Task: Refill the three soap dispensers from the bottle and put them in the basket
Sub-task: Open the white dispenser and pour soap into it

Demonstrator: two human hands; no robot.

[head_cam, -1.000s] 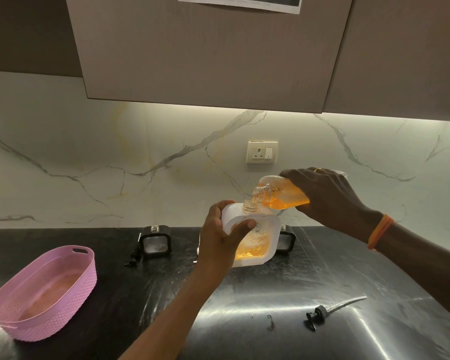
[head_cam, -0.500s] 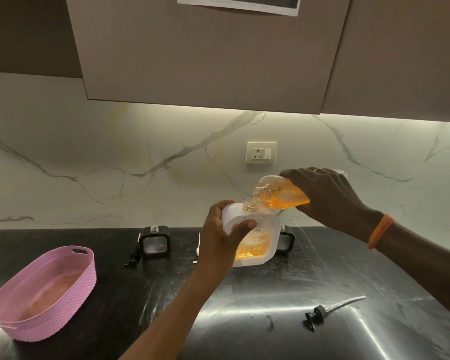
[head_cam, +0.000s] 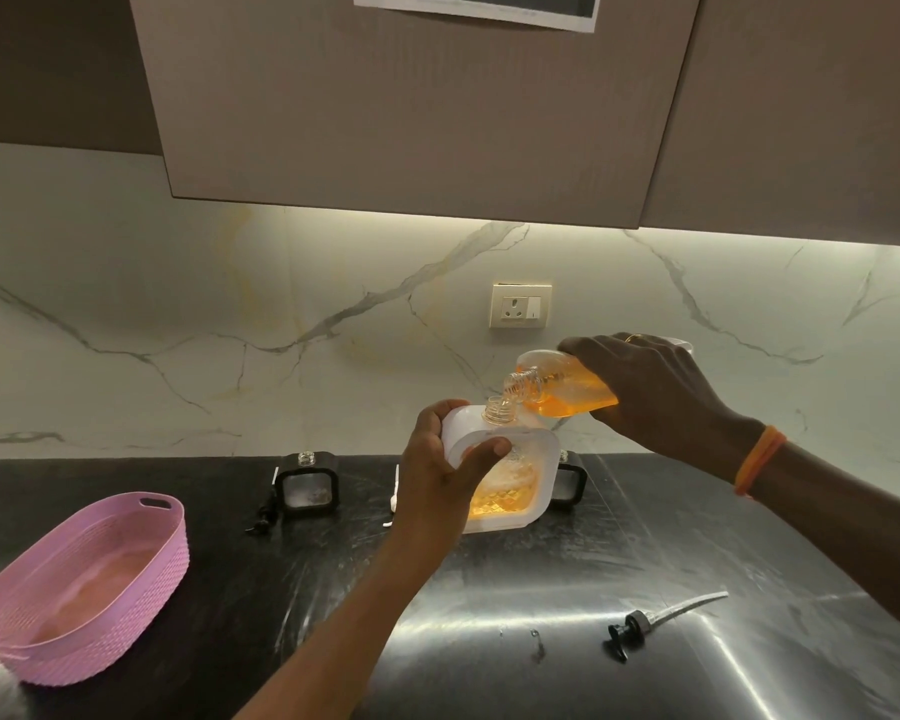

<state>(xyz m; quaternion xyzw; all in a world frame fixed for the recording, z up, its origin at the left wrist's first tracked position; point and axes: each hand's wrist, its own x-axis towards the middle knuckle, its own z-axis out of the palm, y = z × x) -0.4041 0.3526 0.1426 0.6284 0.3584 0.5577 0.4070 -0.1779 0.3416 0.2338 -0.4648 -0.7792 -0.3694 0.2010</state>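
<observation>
Black polished desk (head_cam: 489,615) under a white marble backsplash with a wall socket (head_cam: 520,306). Left hand (head_cam: 440,480), its grip wrapped around a white-cased soap dispenser (head_cam: 510,491) partly filled with orange liquid, holds it tilted above the desk's back edge. Right hand (head_cam: 655,392), its grip closed on a clear bottle of orange soap (head_cam: 562,387), tips its neck to the dispenser's mouth. Two black-cased dispensers stand behind: one (head_cam: 307,488) left, one (head_cam: 570,480) half hidden. Pink basket (head_cam: 100,584) sits at the left edge. Loose pump head (head_cam: 645,623) lies near the front right.
</observation>
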